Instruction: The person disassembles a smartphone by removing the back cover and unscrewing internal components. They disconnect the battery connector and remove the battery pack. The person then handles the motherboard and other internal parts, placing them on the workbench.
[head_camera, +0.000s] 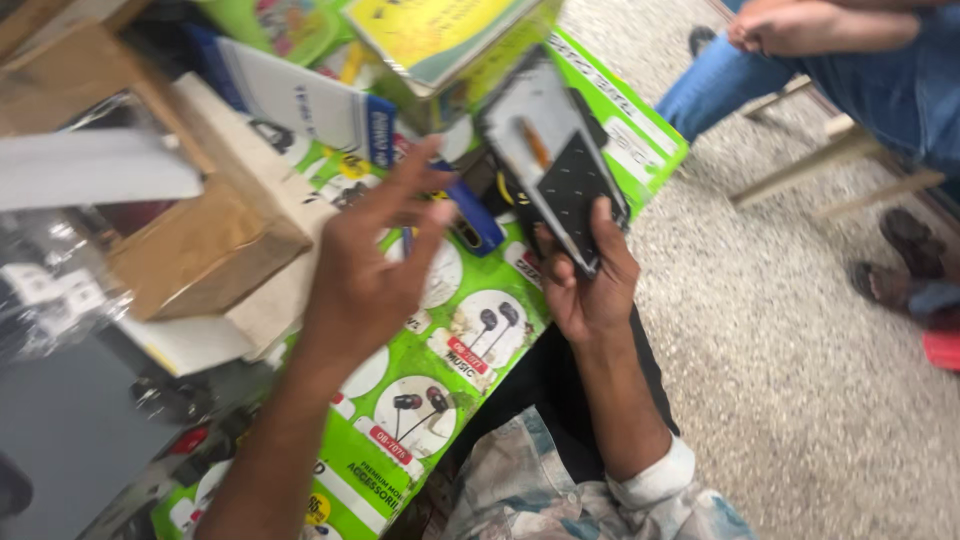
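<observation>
Fingers of the right hand (592, 285) clamp the lower end of a flat dark package (558, 160), which rises above them. Left hand (365, 270) hovers beside it, fingers spread, empty.

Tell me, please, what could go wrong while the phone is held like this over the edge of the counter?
The right hand grips the phone only at its lower end, and it tilts out past the green poster, so it might slip to the floor. The left hand hovers open beside a blue case and stacked boxes; a sweep could knock them over.
</observation>
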